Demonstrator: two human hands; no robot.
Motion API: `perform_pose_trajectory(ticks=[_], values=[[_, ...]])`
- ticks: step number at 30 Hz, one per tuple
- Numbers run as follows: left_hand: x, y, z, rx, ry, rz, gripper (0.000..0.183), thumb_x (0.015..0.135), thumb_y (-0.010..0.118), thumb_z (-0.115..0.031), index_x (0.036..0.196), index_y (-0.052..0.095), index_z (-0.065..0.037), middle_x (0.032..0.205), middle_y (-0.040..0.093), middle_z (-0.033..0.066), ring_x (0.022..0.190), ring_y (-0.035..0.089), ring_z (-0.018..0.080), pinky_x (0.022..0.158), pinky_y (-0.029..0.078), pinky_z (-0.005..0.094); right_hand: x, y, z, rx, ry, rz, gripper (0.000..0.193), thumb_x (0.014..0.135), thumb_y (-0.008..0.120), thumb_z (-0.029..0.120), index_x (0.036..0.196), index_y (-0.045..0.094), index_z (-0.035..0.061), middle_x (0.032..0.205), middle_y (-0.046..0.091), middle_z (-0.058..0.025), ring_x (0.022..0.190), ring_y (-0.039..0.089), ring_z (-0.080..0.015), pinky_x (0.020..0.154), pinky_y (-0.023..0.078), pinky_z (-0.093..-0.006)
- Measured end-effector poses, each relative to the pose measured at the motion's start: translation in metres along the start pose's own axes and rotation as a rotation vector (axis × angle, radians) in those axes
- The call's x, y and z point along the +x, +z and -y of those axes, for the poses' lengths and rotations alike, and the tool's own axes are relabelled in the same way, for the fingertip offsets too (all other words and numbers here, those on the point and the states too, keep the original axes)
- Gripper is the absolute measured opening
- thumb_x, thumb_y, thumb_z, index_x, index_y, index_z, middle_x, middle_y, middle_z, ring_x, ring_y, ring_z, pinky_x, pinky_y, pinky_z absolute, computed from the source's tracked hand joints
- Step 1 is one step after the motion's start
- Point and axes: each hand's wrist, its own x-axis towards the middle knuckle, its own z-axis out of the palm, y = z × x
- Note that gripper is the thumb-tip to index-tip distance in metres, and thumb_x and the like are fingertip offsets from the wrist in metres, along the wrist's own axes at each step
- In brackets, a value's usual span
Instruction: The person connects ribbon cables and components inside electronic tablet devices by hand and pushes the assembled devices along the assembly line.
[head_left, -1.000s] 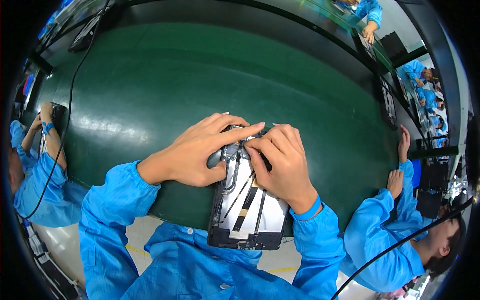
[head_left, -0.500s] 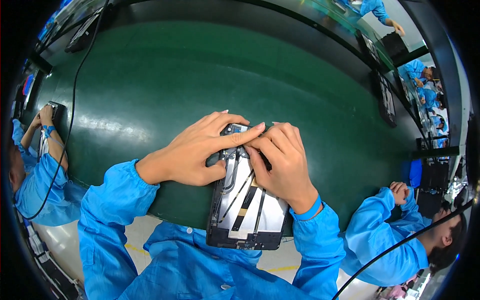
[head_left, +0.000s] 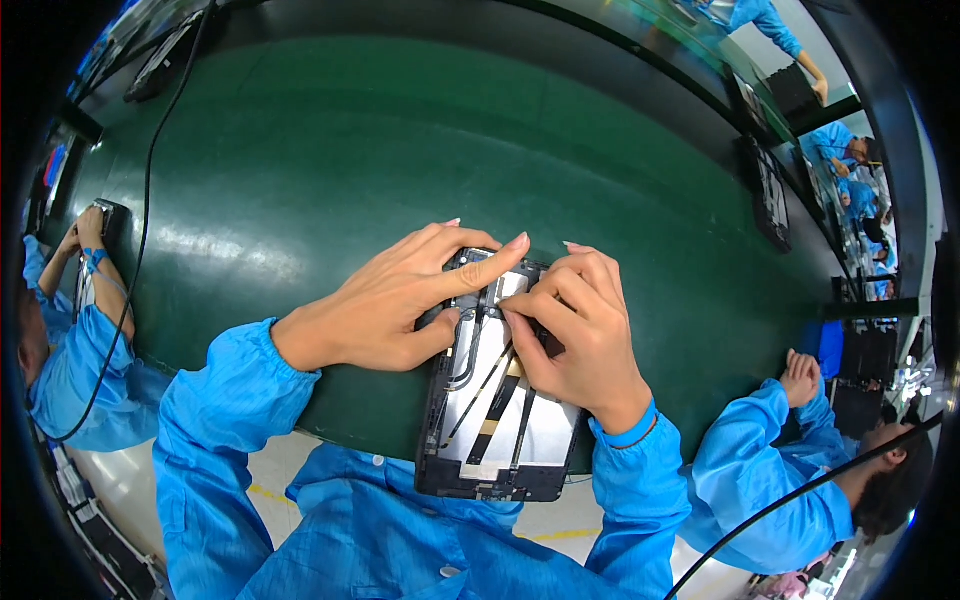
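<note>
An opened tablet (head_left: 546, 425) with a dark frame, a silver inner plate and black ribbon cables lies tilted at the near edge of the table, its lower end sticking out over my lap. My left hand (head_left: 390, 298) grips its upper left side, thumb on the inner left edge and index finger stretched across the top. My right hand (head_left: 583, 335) rests over the upper right side. Its thumb and index finger pinch together near the small parts at the tablet's top; what sits between the tips is too small to make out.
The green table (head_left: 330, 140) spreads out ahead. More opened devices lean at the far left (head_left: 165, 58) and at the right rail (head_left: 768, 195). Co-workers in blue sit to my left (head_left: 85, 340) and right (head_left: 770, 470). A black cable (head_left: 150, 170) hangs on the left.
My right hand has shifted slightly right and its pinch lies lower on the tablet, baring more of the top. My left thumb has moved a little up and inward.
</note>
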Motion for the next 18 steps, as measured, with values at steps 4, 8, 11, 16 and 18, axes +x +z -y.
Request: perform_pose_trajectory(ticks=[4, 8, 11, 16, 18], values=[[0.003, 0.0007, -0.0022, -0.013, -0.035, -0.011, 0.099, 0.079, 0.064, 0.0, 0.175, 0.039, -0.009, 0.155, 0.056, 0.026, 0.136, 0.056, 0.0487, 0.131, 0.035, 0.0615, -0.0034, -0.0041, 0.0051, -0.027, -0.012, 0.041, 0.015, 0.078, 0.085, 0.002, 0.091, 0.079, 0.0073, 0.089, 0.062, -0.0058, 0.098, 0.064, -0.0285, 0.109, 0.052, -0.0561], [0.0029, 0.0031, -0.0005, -0.052, -0.07, -0.013, 0.102, 0.078, 0.063, 0.0, 0.176, 0.036, -0.007, 0.155, 0.057, 0.0254, 0.136, 0.057, 0.0485, 0.131, 0.036, 0.0615, -0.0056, -0.007, 0.0092, 0.032, 0.014, 0.047, 0.017, 0.077, 0.085, 0.002, 0.092, 0.078, 0.0071, 0.089, 0.062, -0.0059, 0.099, 0.064, -0.0296, 0.11, 0.052, -0.0568], [0.0041, 0.0015, -0.0005, -0.023, -0.027, -0.035, 0.102, 0.078, 0.063, 0.0, 0.176, 0.034, -0.006, 0.156, 0.056, 0.0255, 0.137, 0.057, 0.0484, 0.131, 0.035, 0.0614, -0.0075, -0.0051, 0.0047, 0.061, 0.042, 0.032, 0.018, 0.076, 0.086, 0.001, 0.091, 0.078, 0.0072, 0.089, 0.062, -0.0064, 0.099, 0.064, -0.0303, 0.11, 0.052, -0.0568], [0.0023, 0.0062, -0.0011, -0.052, 0.001, -0.147, 0.098, 0.079, 0.066, 0.0, 0.174, 0.043, -0.013, 0.144, 0.061, 0.0215, 0.123, 0.061, 0.0436, 0.11, 0.051, 0.0525, -0.0079, -0.0093, 0.0019, 0.106, 0.067, 0.052, 0.017, 0.076, 0.085, 0.001, 0.09, 0.077, 0.007, 0.089, 0.061, -0.0073, 0.099, 0.064, -0.031, 0.109, 0.052, -0.0562], [-0.0013, 0.0072, -0.0023, -0.074, -0.009, -0.186, 0.095, 0.078, 0.067, -0.001, 0.171, 0.048, -0.012, 0.141, 0.061, 0.0214, 0.121, 0.061, 0.0426, 0.108, 0.052, 0.0524, -0.0088, -0.0099, 0.0043, 0.146, 0.056, 0.093, 0.018, 0.076, 0.085, 0.0, 0.09, 0.077, 0.0066, 0.089, 0.062, -0.0074, 0.099, 0.064, -0.0309, 0.109, 0.052, -0.0562]])
